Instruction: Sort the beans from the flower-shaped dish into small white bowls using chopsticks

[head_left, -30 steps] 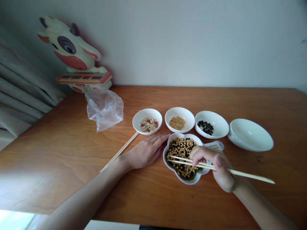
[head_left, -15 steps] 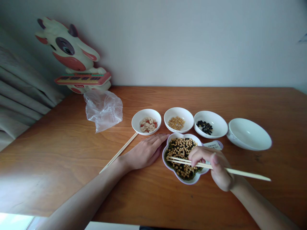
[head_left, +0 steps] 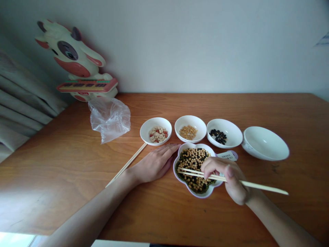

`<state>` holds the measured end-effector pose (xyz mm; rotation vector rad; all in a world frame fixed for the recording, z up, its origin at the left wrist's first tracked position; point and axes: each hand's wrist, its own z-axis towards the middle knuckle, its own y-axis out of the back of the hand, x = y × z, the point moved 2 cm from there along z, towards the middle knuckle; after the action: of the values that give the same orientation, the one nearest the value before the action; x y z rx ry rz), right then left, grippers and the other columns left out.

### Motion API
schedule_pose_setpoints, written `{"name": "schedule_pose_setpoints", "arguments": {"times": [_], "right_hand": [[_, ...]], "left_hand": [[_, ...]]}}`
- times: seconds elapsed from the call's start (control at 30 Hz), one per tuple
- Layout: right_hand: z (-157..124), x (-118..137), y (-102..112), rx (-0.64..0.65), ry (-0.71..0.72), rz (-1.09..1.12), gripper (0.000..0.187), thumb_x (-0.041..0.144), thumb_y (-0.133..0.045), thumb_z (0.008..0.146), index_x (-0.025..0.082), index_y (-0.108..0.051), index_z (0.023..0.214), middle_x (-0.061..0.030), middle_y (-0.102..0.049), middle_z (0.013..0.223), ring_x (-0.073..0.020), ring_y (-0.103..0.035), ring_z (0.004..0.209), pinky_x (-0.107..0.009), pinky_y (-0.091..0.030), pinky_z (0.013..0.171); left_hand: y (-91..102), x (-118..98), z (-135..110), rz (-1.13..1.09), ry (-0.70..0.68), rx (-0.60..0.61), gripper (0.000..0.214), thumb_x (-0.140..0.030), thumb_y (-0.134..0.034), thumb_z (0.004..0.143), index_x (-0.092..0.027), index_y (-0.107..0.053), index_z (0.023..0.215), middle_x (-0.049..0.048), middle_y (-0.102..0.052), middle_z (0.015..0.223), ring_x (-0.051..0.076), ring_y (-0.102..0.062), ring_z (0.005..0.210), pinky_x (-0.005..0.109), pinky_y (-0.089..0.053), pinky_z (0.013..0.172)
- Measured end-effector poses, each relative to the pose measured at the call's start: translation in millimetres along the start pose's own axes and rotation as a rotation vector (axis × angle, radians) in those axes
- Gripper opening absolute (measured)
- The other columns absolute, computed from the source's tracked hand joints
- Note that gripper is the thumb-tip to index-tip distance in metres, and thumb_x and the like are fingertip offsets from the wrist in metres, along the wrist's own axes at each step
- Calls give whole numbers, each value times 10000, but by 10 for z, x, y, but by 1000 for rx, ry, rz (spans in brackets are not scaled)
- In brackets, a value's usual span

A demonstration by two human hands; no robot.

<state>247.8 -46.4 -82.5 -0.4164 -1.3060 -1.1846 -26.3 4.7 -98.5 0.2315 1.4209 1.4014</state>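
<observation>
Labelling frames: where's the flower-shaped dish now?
In the head view, the flower-shaped dish sits right of centre, left hand at its left rim, right hand over its right side, in front of the yellow-bean bowl.

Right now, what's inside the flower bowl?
The flower bowl holds tan beans and dark bits. The right hand and its chopsticks cover some; whatever lies under the top layer can't be seen.

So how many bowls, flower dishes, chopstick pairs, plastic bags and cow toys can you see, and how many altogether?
White round bowls: 4
Flower-shaped dish: 1
Chopstick pairs: 2
Plastic bag: 1
Cow toy: 1
Total: 9
</observation>
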Motion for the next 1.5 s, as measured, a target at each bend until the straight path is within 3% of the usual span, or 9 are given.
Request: {"name": "schedule_pose_setpoints", "arguments": {"times": [0.63,0.97,1.07,1.3,1.5], "right_hand": [[-2,-18,-6,-14,6,35,708,642,-150,1072,211,-682,894,-75,-668,862,-237,-640,809,-394,-473,759],[-8,-15,24,-92,37,60,722,614,-169,1085,214,-730,868,-70,-700,825,-231,-655,769,-386,-492,736],[-22,24,110,-220,70,98,753,646,-167,1070,236,-755,841,-67,-712,804,-236,-655,752,-380,-500,698],[16,32,329,-777,118,159,737,663,-197,1057,283,-759,766,-82,-690,807,-280,-641,785,-415,-505,695],[167,-24,337,-819,8,109,748,699,-215,1041,213,-721,781,-97,-703,852,-240,-611,711,-371,-461,646]], "left_hand": [[-12,12,-5,13,-12,-24,589,-172,-481,1045,-220,-312,1607,144,-504,1578,263,-531,1438,471,-485,1206],[-5,5,-7,10,-3,-4,593,-163,-487,1043,-217,-312,1607,146,-493,1585,266,-507,1457,482,-465,1223],[0,0,-3,9,-6,-10,596,-157,-491,1041,-218,-314,1607,146,-495,1585,267,-512,1453,482,-470,1220],[6,0,-1,12,19,19,604,-144,-485,1039,-217,-307,1611,133,-468,1608,252,-485,1476,462,-449,1241],[13,0,-3,29,31,34,609,-150,-485,1043,-213,-297,1619,126,-453,1621,244,-469,1486,449,-434,1251]]}}
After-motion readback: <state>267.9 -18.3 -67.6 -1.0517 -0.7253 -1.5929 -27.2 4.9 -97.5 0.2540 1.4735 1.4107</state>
